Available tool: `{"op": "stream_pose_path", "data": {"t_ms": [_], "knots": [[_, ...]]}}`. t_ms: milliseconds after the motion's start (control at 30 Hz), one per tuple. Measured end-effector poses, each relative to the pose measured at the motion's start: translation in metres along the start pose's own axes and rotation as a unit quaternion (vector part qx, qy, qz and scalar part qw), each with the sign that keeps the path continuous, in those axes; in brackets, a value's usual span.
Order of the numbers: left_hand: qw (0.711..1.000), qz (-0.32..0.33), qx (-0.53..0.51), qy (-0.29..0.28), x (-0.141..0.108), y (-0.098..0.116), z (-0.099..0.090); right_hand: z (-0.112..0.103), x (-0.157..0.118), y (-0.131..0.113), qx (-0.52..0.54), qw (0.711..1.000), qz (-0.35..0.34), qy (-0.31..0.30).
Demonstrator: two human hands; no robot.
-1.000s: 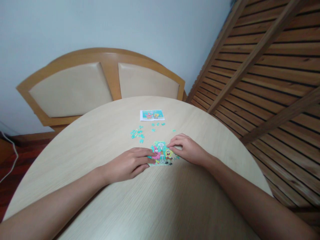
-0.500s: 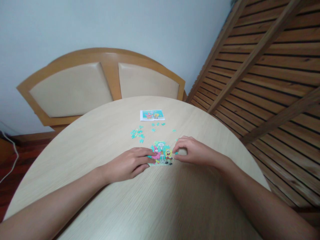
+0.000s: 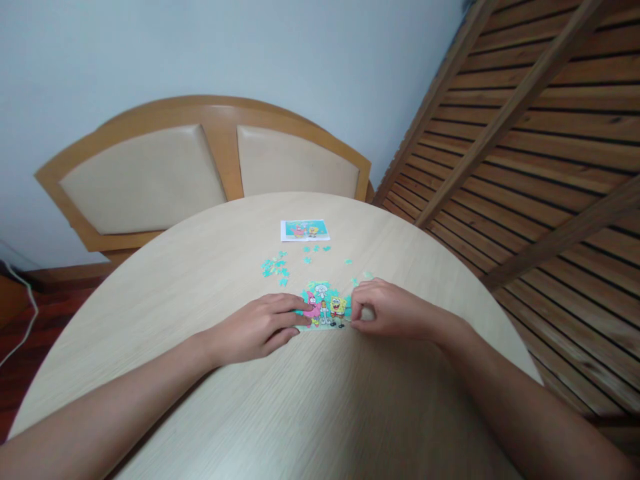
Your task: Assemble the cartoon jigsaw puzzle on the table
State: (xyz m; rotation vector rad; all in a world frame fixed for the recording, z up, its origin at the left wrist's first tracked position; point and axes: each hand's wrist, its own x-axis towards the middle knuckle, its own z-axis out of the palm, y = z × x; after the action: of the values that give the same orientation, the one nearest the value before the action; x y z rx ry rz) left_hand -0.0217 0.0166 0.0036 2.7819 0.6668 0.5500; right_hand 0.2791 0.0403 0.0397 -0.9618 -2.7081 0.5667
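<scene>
A partly joined jigsaw puzzle (image 3: 324,308) with pink, pale and yellow cartoon figures lies flat on the table. My left hand (image 3: 265,325) rests with fingers stretched over its left side, holding nothing. At the puzzle's right edge, my right hand (image 3: 385,310) is closed in a pinch on a small teal puzzle piece, mostly hidden by the fingertips. Just beyond that hand lie a few loose teal pieces, one puzzle piece (image 3: 349,262) standing apart from the others. A pile of loose pieces (image 3: 274,265) sits beyond my left hand.
A picture card (image 3: 306,231) showing similar cartoon figures lies farther back on the round wooden table (image 3: 200,413). Several single teal pieces are in front of it. A padded chair (image 3: 230,147) stands behind the table, and a slatted wooden screen (image 3: 540,153) rises at the right.
My right hand has shifted slightly toward me, and its thumb and finger have drawn closer together at the puzzle's right edge. More loose pieces show behind it. My left hand stays in place.
</scene>
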Motion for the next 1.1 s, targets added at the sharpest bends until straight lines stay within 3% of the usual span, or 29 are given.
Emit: {"op": "stream_pose_path", "data": {"t_ms": [300, 833, 1100], "knots": [[1.000, 0.002, 0.000, -0.007, -0.0009, -0.0006, 0.0001, -0.0035, -0.0006, -0.0046, -0.012, 0.999, 0.012, -0.032], [1.000, 0.006, -0.012, 0.008, -0.0001, 0.0002, -0.0009, -0.0005, 0.0013, -0.0060, -0.019, 0.999, 0.038, -0.028], [1.000, 0.001, -0.016, 0.002, 0.0000, 0.0005, -0.0008, -0.0007, 0.0014, -0.0044, -0.006, 0.999, 0.019, -0.031]]}}
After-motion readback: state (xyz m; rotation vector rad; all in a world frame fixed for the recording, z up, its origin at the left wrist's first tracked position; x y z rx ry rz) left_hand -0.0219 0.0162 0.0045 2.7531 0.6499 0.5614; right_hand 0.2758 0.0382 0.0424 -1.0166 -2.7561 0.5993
